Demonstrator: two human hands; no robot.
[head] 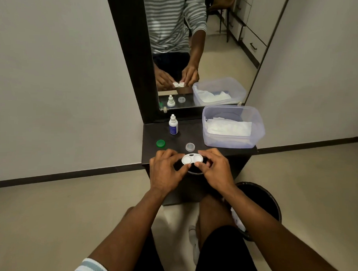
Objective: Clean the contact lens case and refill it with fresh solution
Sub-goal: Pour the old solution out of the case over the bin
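Forearms entering from below, converging on the lens case (192,159). Left hand (166,171) curled, fingertips (186,166) pinching the case at its near left edge; right hand (215,169) curled likewise, pinching the near right edge beside the right well. Case held level between both hands, just above the front edge of the dark shelf (218,151), both wells uncapped and facing up; whether dry or wet cannot be told. Long axis of the case running left to right, from one hand across to the other, each hand taking its own end.

Outward from the case: clear cap (190,147) just behind it, nearer the right hand. Green cap (160,143) behind and to the left of the case, nearer the left hand. Solution bottle (173,125) upright, farther behind the case and slightly left, well apart from both hands, cap on. Plastic tub (233,127) holding white tissue, behind and right of the case. Dark bin (273,201) on the floor, below and right of the case.

Judged next need: one hand freed to fetch the bottle, the left lying the nearer.
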